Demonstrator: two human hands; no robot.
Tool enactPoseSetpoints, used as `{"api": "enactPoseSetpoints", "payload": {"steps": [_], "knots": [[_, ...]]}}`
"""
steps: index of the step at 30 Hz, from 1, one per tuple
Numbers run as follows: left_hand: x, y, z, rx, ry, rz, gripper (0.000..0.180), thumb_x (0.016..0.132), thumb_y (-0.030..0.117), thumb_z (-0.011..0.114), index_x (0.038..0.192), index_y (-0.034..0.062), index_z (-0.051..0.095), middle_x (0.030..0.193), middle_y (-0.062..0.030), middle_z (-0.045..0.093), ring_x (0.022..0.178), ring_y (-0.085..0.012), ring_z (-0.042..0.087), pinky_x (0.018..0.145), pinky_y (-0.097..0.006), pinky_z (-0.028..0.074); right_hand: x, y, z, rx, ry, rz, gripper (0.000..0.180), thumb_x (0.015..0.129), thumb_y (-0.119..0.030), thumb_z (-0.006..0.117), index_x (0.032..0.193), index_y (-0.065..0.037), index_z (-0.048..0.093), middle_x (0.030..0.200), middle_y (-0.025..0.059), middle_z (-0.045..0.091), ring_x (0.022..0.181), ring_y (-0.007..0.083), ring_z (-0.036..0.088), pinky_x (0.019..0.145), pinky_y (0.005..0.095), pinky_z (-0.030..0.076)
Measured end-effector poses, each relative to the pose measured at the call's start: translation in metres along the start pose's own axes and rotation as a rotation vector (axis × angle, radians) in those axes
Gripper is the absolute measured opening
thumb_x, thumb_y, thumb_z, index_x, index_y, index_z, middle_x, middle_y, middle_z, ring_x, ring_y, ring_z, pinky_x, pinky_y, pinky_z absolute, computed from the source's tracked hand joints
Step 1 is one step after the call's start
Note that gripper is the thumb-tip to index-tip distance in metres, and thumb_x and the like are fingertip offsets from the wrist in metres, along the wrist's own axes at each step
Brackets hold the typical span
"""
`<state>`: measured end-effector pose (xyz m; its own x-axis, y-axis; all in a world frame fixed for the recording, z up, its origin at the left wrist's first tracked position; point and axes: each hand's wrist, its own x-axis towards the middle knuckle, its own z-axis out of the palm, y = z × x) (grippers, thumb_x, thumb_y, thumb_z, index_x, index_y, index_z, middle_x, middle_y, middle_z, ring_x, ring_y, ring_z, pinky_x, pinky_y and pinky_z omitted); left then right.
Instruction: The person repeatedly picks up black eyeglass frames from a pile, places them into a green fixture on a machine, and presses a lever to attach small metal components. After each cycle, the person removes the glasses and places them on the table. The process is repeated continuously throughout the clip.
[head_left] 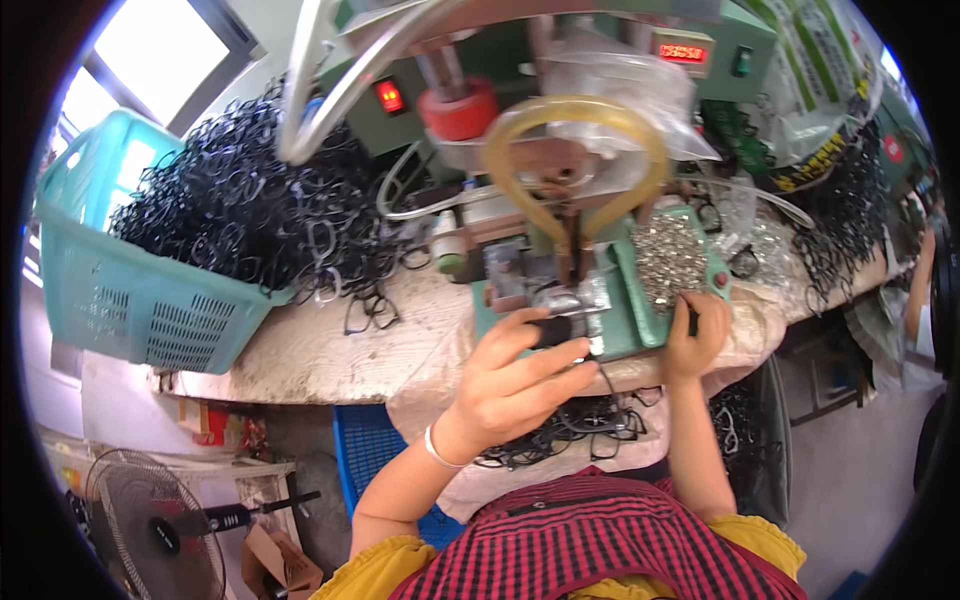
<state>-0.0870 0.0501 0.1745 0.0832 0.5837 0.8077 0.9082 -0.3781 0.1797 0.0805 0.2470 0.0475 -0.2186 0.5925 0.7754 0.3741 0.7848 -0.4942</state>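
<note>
My left hand [515, 375] grips a black eyeglass frame [556, 331] and presses it against the metal fixture [560, 298] of a green bench machine [610, 300]. My right hand [697, 335] pinches a small dark tool or part at the edge of a green tray of tiny shiny metal pieces [670, 258]. More black frames [575, 425] lie in my lap below the table edge.
A turquoise basket [130, 300] heaped with black frames [250, 200] stands at the left on the worn table [330, 350]. Yellow and clear tubes [575, 120] loop over the machine. More frames pile at the right [850, 220]. A fan [150, 530] stands on the floor.
</note>
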Motion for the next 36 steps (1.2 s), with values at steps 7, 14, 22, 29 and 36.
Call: {"api": "enactPoseSetpoints", "payload": {"steps": [7, 14, 22, 29, 36], "knots": [[0.003, 0.004, -0.003, -0.072, -0.041, -0.05, 0.023, 0.074, 0.006, 0.081, 0.096, 0.0073, 0.075, 0.101, -0.0064, 0.074, 0.086, -0.0263, 0.064, 0.087, -0.044, 0.057, 0.021, -0.007, 0.002, 0.0, 0.039, 0.027, 0.01, 0.078, -0.003, 0.071, 0.087, -0.004, 0.067, 0.094, 0.0105, 0.068, 0.09, 0.0323, 0.062, 0.084, 0.0403, 0.047], [0.005, 0.001, -0.005, -0.104, -0.073, -0.061, 0.02, 0.074, 0.007, 0.081, 0.093, 0.0099, 0.077, 0.1, -0.0045, 0.074, 0.081, -0.0233, 0.06, 0.084, -0.041, 0.056, 0.051, 0.002, -0.006, 0.024, -0.305, 0.204, 0.011, 0.08, -0.011, 0.072, 0.09, -0.005, 0.069, 0.11, 0.0157, 0.066, 0.111, 0.0365, 0.058, 0.093, 0.0449, 0.046], [-0.026, 0.022, -0.001, 0.005, 0.004, -0.209, 0.027, 0.076, 0.014, 0.082, 0.102, 0.0118, 0.074, 0.112, -0.0079, 0.073, 0.094, -0.0265, 0.065, 0.096, -0.045, 0.052, 0.045, 0.002, 0.013, -0.159, -0.361, -0.127, 0.015, 0.078, -0.012, 0.073, 0.087, -0.002, 0.067, 0.12, 0.019, 0.063, 0.119, 0.0396, 0.055, 0.099, 0.0469, 0.045], [-0.059, -0.036, -0.099, 0.332, 0.794, -0.755, 0.022, 0.091, -0.001, 0.063, 0.113, -0.003, 0.065, 0.114, -0.0134, 0.067, 0.111, -0.0228, 0.061, 0.098, -0.032, 0.046, 0.048, -0.003, -0.003, -0.098, -0.292, -0.041, 0.007, 0.085, -0.003, 0.066, 0.09, -0.001, 0.063, 0.094, 0.015, 0.063, 0.091, 0.0345, 0.059, 0.081, 0.0426, 0.047], [-0.086, -0.158, -0.146, 1.202, -0.119, -0.793, 0.027, 0.073, 0.026, 0.082, 0.095, 0.014, 0.071, 0.1, -0.0059, 0.066, 0.097, -0.0303, 0.061, 0.077, -0.043, 0.049, 0.054, -0.003, 0.017, 0.063, -0.208, 0.039, 0.008, 0.082, -0.005, 0.067, 0.089, -0.002, 0.063, 0.085, 0.0121, 0.064, 0.08, 0.0309, 0.06, 0.076, 0.0382, 0.048]]}}
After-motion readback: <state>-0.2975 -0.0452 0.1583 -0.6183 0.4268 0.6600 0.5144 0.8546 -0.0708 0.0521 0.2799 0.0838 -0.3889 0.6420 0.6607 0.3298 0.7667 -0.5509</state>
